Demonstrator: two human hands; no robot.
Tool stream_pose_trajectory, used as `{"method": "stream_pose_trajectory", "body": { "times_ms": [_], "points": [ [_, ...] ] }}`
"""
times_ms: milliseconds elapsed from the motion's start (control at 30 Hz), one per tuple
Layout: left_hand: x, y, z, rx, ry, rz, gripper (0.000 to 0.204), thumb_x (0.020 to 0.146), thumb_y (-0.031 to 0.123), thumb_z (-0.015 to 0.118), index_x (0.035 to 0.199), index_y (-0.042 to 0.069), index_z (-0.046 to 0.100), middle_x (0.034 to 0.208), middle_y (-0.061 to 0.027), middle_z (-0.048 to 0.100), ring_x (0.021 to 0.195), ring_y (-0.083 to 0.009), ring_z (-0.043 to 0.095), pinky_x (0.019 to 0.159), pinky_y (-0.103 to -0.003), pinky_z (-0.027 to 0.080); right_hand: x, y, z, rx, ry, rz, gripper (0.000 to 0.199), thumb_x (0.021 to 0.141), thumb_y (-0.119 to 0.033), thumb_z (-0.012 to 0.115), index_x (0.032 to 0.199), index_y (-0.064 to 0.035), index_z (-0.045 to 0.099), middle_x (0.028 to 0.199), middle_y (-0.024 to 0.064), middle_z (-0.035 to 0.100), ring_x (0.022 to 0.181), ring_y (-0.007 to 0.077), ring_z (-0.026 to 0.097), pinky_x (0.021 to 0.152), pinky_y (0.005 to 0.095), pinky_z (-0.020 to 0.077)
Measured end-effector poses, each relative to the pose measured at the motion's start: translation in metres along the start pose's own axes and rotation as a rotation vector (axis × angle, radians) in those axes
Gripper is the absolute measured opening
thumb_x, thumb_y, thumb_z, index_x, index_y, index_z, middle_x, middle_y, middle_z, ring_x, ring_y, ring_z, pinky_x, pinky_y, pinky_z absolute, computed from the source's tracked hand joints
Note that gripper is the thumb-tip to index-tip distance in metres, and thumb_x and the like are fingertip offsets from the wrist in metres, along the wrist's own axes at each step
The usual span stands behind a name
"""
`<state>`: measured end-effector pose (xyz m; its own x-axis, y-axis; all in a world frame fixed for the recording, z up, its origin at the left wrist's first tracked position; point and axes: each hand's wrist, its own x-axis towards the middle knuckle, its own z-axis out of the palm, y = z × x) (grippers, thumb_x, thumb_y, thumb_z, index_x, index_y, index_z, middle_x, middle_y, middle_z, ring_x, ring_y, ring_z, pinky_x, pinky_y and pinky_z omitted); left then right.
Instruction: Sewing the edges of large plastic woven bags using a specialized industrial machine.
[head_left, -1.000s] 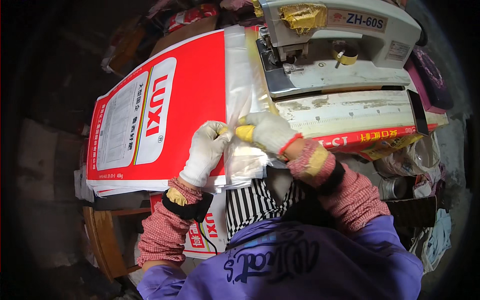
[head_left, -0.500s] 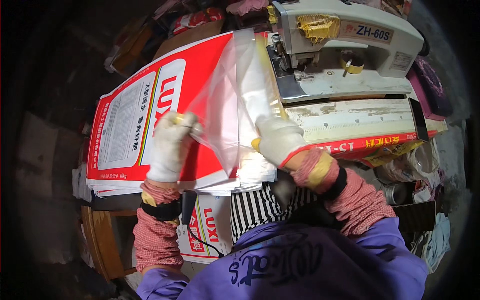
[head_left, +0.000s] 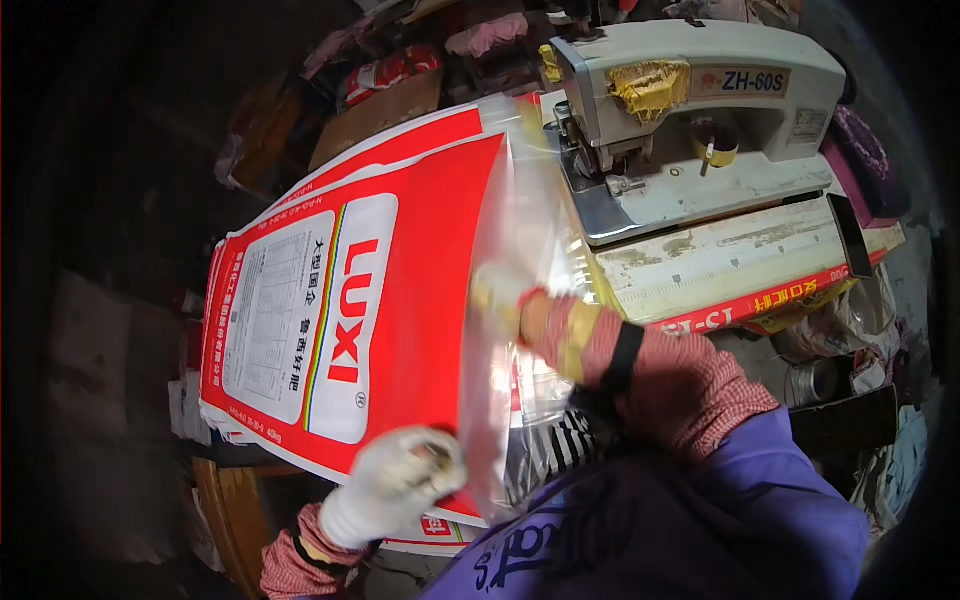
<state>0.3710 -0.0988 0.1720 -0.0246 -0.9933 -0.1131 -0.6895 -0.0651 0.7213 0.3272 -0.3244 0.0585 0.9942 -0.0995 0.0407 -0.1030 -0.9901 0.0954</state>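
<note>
A red and white woven sack (head_left: 430, 240) with a printed panel lies tilted over a pile of similar sacks (head_left: 400, 150). Its near edge reaches to my lap. Clear plastic liner (head_left: 490, 440) shows along its right side. My left hand (head_left: 400, 475), in a white glove, is closed at the sack's near right corner; the curled fingers partly hide what they grip. My right hand (head_left: 503, 300), also gloved, is over the liner at the sack's right edge. Motion smears its fingers.
A pale sewing machine (head_left: 700, 100) stands at the back right on a worn whitish board (head_left: 730, 245). A dark flat object (head_left: 847, 235) lies at the board's right end, beside a purple box (head_left: 860, 170). Wooden furniture (head_left: 225, 520) is at the lower left.
My left hand has moved down toward my body, and my right hand has shifted left. The top sack has swung nearer and tilted off the pile. The plastic liner has fallen back to the right.
</note>
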Motion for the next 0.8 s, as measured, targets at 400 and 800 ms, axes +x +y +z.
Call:
{"method": "stream_pose_trajectory", "body": {
  "times_ms": [400,800],
  "points": [
    [0.08,0.021,-0.061,0.051,-0.551,-0.022,0.014,0.086,0.017,0.064,0.084,0.003,0.062,0.078,-0.0092,0.058,0.077,-0.0178,0.057,0.069,-0.032,0.045,-0.006,0.049,-0.009,1.364,0.174,0.372,0.035,0.092,-0.037,0.048,0.118,-0.015,0.053,0.098,0.0116,0.065,0.073,0.0218,0.064,0.057,0.0373,0.0493],
    [0.283,-0.001,-0.031,1.217,-0.406,0.236,0.007,0.074,0.01,0.058,0.077,0.012,0.063,0.073,-0.0128,0.064,0.067,-0.0297,0.064,0.06,-0.039,0.051,0.003,0.044,-0.006,1.349,0.175,0.226,0.049,0.089,-0.034,0.048,0.133,-0.0136,0.042,0.124,0.0192,0.055,0.095,0.0321,0.063,0.08,0.0397,0.0491]
  ]
}}
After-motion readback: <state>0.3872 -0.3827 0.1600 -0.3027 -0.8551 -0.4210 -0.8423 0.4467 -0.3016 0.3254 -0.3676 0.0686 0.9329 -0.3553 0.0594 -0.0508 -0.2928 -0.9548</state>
